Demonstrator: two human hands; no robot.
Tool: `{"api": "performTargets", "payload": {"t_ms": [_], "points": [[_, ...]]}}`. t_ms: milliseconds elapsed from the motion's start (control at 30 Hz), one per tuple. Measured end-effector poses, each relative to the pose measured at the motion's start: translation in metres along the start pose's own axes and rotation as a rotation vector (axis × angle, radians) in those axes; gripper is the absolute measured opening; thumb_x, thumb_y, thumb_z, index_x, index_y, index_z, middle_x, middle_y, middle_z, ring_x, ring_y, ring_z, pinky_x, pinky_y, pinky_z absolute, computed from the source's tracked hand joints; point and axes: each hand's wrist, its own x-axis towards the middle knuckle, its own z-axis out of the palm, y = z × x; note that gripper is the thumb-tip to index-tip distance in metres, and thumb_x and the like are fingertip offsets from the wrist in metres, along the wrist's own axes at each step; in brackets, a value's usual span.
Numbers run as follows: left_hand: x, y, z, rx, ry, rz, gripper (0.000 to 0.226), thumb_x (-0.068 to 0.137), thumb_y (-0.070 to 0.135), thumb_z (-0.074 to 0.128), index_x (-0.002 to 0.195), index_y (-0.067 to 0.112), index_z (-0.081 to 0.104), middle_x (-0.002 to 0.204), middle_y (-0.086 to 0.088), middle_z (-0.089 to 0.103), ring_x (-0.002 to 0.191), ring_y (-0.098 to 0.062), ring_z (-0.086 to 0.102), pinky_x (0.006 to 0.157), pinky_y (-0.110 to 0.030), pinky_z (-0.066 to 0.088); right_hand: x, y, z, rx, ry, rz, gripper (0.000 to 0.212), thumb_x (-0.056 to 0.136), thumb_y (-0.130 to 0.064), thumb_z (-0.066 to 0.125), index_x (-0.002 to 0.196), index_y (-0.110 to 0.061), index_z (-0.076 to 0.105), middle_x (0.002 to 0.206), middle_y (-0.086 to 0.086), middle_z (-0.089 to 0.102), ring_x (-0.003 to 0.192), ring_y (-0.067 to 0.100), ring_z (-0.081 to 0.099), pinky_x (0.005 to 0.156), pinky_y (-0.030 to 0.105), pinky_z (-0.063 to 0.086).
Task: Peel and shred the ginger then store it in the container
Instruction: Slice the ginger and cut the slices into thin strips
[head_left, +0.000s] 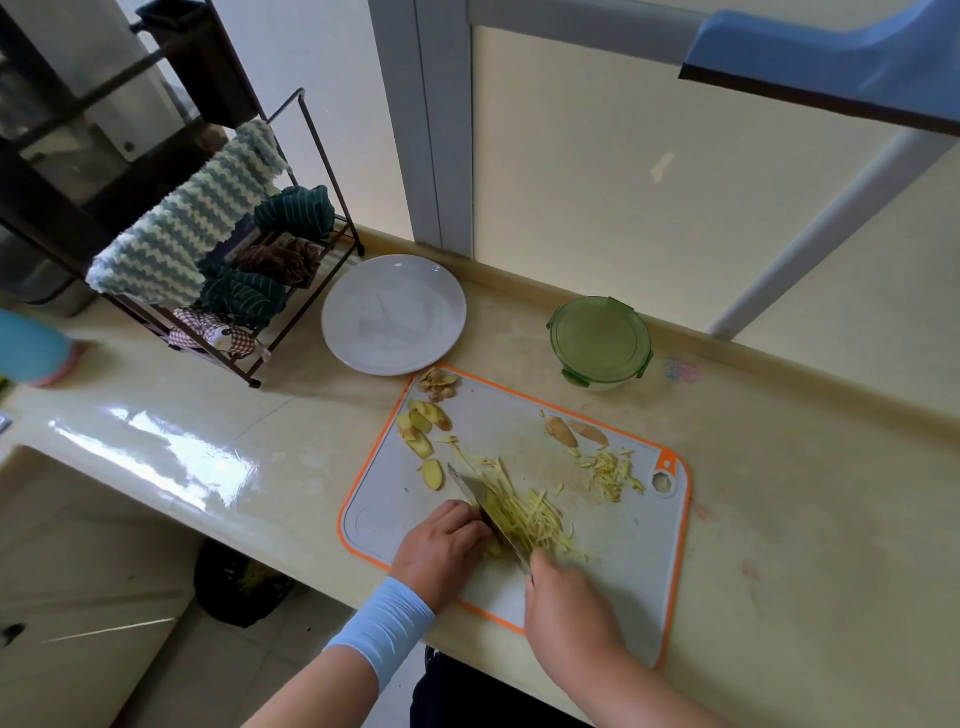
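On the grey, orange-rimmed cutting board (613, 561) lies a heap of yellow ginger shreds (530, 514) beside the knife blade (485, 512). My right hand (569, 613) grips the knife handle at the board's near side. My left hand (447, 545) has its fingers curled down on ginger slices right against the blade's left face; the slices are mostly hidden. A smaller pile of shreds (613, 470) lies near the board's right end. Ginger slices (423, 431) and peel scraps (439, 384) sit at the far left corner. The green-lidded container (600, 340) stands closed behind the board.
A white plate (395, 314) lies behind the board's left corner. A wire rack (291, 312) with cloths stands to the left. Two peel-covered ginger pieces (574, 431) lie on the board's far side. The counter's front edge runs just below the board.
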Motion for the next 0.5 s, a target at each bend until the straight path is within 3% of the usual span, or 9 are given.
{"api": "performTargets", "payload": {"t_ms": [233,367,500], "points": [[0.001,-0.001,-0.001,0.001,-0.008,0.001,0.019,0.095,0.023,0.055,0.091,0.017,0.073,0.094,0.002,0.063,0.088,-0.016,0.058,0.070,-0.025,0.053,0.010,-0.011,-0.010,0.001,0.025,-0.008,0.018,0.102,-0.022,0.037,0.119,-0.021,0.045,0.105,0.007,0.065,0.097,0.026,0.064,0.064,0.031,0.035],[0.001,0.001,-0.003,-0.006,0.005,-0.002,0.017,0.095,0.023,0.057,0.090,0.017,0.072,0.092,0.003,0.062,0.087,-0.015,0.057,0.067,-0.025,0.053,-0.014,0.003,-0.013,0.053,-0.005,-0.002,0.006,0.103,-0.028,0.034,0.098,-0.026,0.036,0.095,0.005,0.065,0.090,0.028,0.065,0.062,0.034,0.036],[0.000,0.000,-0.001,0.006,0.001,-0.004,0.015,0.094,0.023,0.057,0.091,0.018,0.071,0.093,0.003,0.062,0.088,-0.015,0.057,0.068,-0.025,0.053,-0.020,0.012,-0.008,0.054,-0.026,0.020,0.011,0.103,-0.027,0.034,0.108,-0.024,0.043,0.099,0.005,0.064,0.093,0.026,0.065,0.063,0.033,0.037]]}}
